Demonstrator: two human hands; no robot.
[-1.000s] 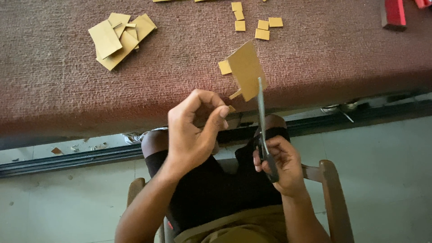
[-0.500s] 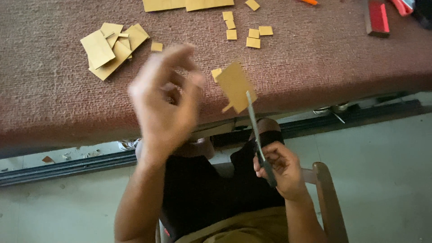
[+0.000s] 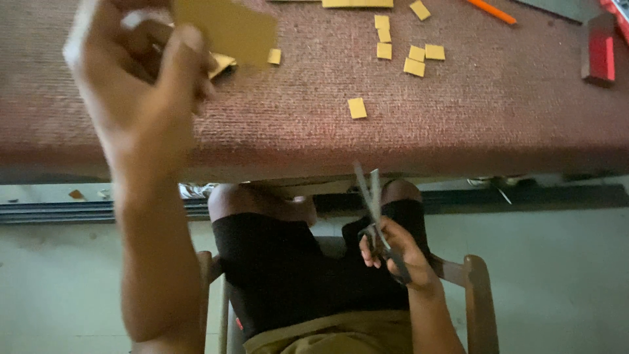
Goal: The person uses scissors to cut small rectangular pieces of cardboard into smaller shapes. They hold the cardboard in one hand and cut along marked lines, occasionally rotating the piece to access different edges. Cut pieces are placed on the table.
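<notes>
My left hand (image 3: 141,72) is raised over the maroon table (image 3: 498,118) at the upper left, pinching a tan cardboard piece (image 3: 226,29) between thumb and fingers. My right hand (image 3: 396,252) stays low above my lap, gripping a pair of scissors (image 3: 375,210) with the blades pointing up toward the table edge and slightly parted. A small cut cardboard square (image 3: 357,107) lies alone on the cloth near the front edge. Several more small squares (image 3: 403,47) lie further back.
An orange pencil (image 3: 491,11) and a red block (image 3: 598,58) lie at the far right of the table. A larger cardboard strip (image 3: 357,3) sits at the top edge. I sit on a wooden chair (image 3: 477,288) over a pale floor.
My left hand has lifted the cardboard piece away from the scissors, up and to the left over the table. A small cut square now lies on the cloth. The scissors stayed low.
</notes>
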